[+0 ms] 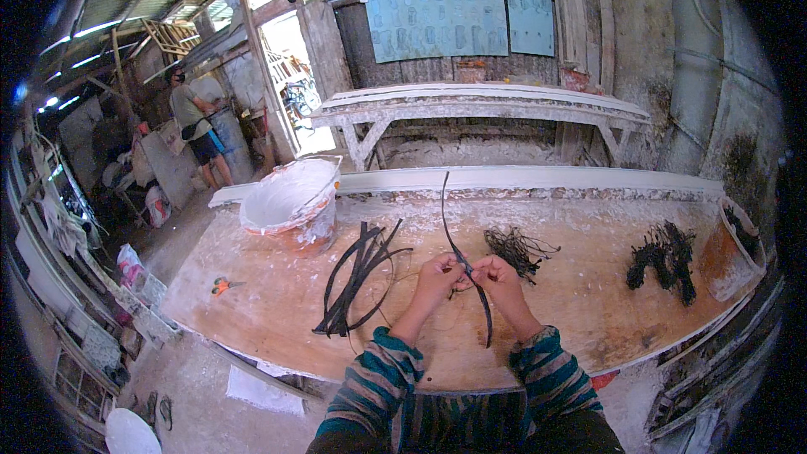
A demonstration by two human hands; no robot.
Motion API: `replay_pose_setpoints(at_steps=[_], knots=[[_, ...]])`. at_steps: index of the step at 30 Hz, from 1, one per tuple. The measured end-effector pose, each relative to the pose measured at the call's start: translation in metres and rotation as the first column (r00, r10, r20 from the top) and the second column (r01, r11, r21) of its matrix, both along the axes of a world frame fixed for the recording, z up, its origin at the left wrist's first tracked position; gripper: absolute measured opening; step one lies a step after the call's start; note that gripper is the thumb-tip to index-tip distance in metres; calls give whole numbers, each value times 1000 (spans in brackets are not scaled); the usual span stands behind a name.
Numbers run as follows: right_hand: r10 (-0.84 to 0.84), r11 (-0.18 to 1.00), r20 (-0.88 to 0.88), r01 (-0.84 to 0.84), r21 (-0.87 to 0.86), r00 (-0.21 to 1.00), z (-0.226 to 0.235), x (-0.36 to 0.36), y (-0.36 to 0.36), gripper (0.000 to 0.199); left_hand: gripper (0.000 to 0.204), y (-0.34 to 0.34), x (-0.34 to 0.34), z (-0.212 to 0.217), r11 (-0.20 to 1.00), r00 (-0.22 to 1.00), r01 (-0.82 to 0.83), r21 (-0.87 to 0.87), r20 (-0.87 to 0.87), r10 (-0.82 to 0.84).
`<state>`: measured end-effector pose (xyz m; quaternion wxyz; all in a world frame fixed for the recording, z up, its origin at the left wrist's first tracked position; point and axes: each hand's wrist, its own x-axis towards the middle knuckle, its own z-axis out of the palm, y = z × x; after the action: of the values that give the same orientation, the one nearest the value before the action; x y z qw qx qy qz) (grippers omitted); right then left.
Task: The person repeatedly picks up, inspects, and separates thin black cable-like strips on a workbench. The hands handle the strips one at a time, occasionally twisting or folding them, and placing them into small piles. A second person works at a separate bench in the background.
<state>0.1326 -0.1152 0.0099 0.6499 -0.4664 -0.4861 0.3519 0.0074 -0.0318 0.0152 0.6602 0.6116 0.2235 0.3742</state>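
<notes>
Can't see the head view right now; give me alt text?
A person's left hand and right hand hold a dark strip above a wooden table. To their left are a bundle of strips and a whitened bucket; beyond the right hand, a tangle of cords.

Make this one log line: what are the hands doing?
left hand: pinching black strip | right hand: pinching same strip | loose black strips: left of hands | black tangle: beyond right hand

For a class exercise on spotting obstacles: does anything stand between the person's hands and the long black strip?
Nothing visible does: the left hand and right hand both pinch the black strip. The loose dark strips lie off to the left, and the tangled dark pile beyond the right hand.
</notes>
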Motion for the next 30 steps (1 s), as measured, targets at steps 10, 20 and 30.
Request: replay_pose_setpoints(at_steps=[10,20,30], knots=[[-8,999,0,8,-39,1000,-7,5,2,14,14,-3,-3,1,987,988,104,122,-127,-88],[-187,979,177,198,-45,966,6,-7,-6,6,20,-1,0,-4,985,982,101,143,-171,-76],[-128,985,123,141,-104,984,-8,10,2,10,20,-6,-2,4,990,981,68,122,-191,-44]])
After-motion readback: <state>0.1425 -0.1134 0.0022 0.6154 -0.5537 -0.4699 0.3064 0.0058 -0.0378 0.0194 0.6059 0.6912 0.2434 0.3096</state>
